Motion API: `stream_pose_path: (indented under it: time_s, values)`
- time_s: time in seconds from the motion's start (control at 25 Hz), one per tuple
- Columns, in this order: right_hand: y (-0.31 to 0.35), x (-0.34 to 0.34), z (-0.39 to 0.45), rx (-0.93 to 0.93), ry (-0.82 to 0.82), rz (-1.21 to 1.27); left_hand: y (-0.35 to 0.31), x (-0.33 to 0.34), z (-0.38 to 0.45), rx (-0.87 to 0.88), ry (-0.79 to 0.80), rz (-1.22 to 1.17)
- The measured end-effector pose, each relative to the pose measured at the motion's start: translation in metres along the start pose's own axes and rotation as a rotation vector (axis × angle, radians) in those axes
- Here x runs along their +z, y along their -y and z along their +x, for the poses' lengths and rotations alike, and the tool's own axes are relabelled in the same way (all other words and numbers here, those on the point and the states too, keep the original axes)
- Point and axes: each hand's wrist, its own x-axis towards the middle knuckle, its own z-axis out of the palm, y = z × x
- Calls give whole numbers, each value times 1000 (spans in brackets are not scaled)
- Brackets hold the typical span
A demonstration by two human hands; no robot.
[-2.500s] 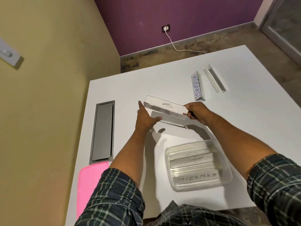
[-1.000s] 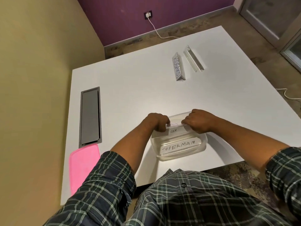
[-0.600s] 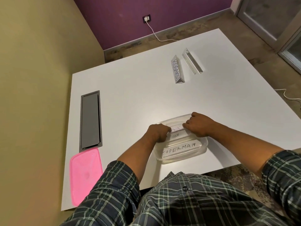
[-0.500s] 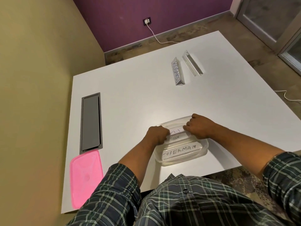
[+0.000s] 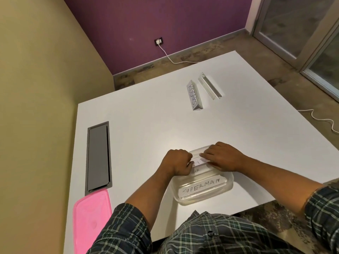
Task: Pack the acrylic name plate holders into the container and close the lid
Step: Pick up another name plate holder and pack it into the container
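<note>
A person in a plaid shirt leans over a white square table [image 5: 146, 125], both hands at a clear rectangular plastic container [image 5: 216, 191] near the table's near edge. The left hand [image 5: 177, 163], fingers curled, and the right hand [image 5: 222, 158], fingers bent, pinch the ends of an acrylic name plate holder [image 5: 199, 161] inside it, beside one lettered "SUPERMAN" [image 5: 201, 186]. Two more clear acrylic holders [image 5: 194, 95] [image 5: 210, 86] lie toward the far right corner. A pink lid [image 5: 90, 220] rests at the near left corner.
</note>
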Motion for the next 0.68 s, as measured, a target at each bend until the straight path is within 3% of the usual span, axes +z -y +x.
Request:
stream_pose_path:
  time_s: [0.12,0.32,0.48,0.68]
  values:
    - [-10,-8,8,149,-149,94,4,-12,16,-141,-118,-212]
    - [-41,-21,38,566,-198,310,19,-35,56,-408,-210,-568]
    - [-79,-12,67,914,-103,558,33,-46,98,-452,-200,-752]
    - [-130,13,103,1176,-27,919,45,-53,156,-537,-171,-887]
